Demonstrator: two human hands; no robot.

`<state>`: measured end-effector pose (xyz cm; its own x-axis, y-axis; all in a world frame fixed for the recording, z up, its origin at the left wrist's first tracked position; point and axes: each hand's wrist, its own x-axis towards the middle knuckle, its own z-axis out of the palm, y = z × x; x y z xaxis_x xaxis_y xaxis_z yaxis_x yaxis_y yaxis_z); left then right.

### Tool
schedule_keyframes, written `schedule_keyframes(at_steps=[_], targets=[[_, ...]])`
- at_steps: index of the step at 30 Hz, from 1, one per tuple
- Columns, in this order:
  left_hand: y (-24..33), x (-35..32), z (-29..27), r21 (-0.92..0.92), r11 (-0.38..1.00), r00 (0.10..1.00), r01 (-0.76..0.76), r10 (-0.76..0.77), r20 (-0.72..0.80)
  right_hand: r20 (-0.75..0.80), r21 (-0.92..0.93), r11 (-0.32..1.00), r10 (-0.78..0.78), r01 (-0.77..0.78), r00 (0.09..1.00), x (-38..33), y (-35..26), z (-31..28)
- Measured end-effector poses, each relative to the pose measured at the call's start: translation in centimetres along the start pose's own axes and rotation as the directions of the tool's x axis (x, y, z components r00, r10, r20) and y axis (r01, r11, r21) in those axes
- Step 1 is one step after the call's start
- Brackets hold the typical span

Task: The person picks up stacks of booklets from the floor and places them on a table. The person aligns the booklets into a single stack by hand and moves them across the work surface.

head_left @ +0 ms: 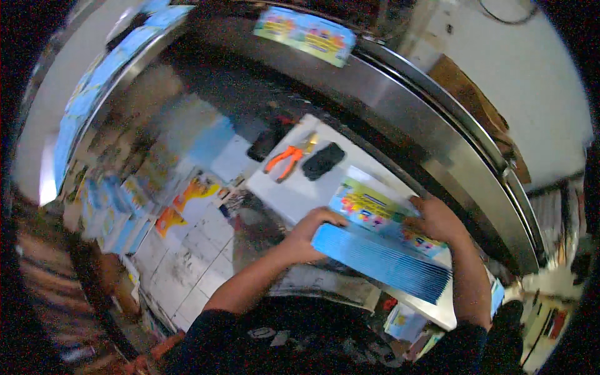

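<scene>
In the head view, the stack of printed sheets [382,264] is over the near part of a white tabletop [265,186], its banded blue edges facing the person and its colourful top side up. The left hand [307,236] grasps the stack's left end; the right hand [439,220] is at its far right side, fingers bent against the printed face, though whether they grip or merely steady it I cannot tell. Orange-handled pliers [290,160] and a dark, rounded object [323,161] lie beyond, apart from the sheets. To handle the stack well, I would keep light, even pressure from both hands, so the layers stay flush and the printed corners don't bend; squeezing one end harder would probably fan the edges, and the pliers' side is best avoided.
</scene>
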<state>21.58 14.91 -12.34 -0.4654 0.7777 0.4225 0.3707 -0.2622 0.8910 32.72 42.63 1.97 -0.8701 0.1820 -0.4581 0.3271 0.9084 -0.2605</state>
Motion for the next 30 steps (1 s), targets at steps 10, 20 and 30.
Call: schedule_keyframes(at_steps=[10, 20, 30], targets=[[4.1, -0.9, 3.4, -0.187, 0.773, 0.688, 0.606, -0.627, -0.365, -0.731, 0.547, 0.837, 0.467, 0.019, 0.497, -12.4, 4.1, -1.0], [3.3, -6.6, 6.3, -0.530, 0.612, 0.486, 0.587, -0.790, -0.374, -0.045, 0.866, -0.367, 0.618, 0.339, 0.785, -4.2, -8.2, 16.1], [7.1, 0.2, 0.3, -0.153, 0.827, 0.807, 0.541, -0.562, -0.181, -0.434, 0.793, 0.605, 0.637, -0.065, 0.637, -7.4, 5.6, 16.2]])
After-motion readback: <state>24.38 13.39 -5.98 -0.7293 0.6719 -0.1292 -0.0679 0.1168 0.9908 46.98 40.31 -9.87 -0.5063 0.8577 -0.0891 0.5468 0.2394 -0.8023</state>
